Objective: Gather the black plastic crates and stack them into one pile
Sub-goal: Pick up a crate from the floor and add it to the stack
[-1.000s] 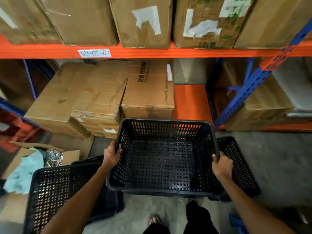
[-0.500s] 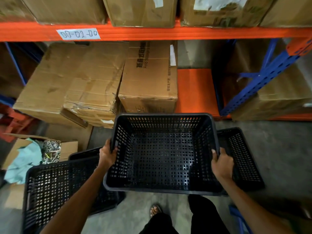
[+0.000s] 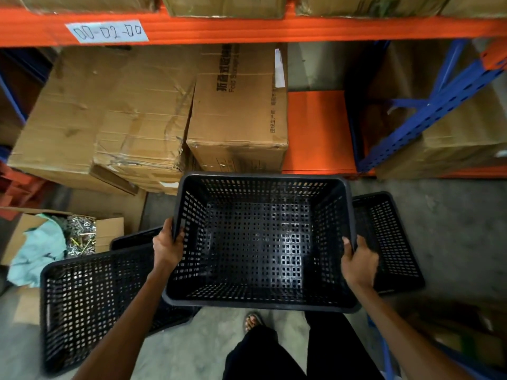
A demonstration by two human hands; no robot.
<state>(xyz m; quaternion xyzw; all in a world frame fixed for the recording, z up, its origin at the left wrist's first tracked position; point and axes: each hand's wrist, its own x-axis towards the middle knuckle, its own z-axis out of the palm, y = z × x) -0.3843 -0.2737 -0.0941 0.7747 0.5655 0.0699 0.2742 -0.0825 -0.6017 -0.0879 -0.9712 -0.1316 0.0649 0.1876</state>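
Observation:
I hold an empty black perforated crate [image 3: 263,242] in the air in front of me, above the concrete floor. My left hand [image 3: 167,245] grips its left rim and my right hand [image 3: 359,261] grips its right rim. A second black crate [image 3: 90,300] sits on the floor at the lower left, with the edge of another crate [image 3: 131,238] showing behind it. A further black crate [image 3: 389,239] lies on the floor to the right, partly hidden by the held one.
Orange and blue warehouse racking [image 3: 274,28] stands ahead, with cardboard boxes [image 3: 115,119] on its low level and on the floor. An open carton [image 3: 109,231] with a teal cloth and metal parts sits at the left. My legs and sandalled foot [image 3: 253,322] are below.
The held crate has come a little nearer to me and lower in view, while my head tilted down. Both hands keep the same grip on its rims.

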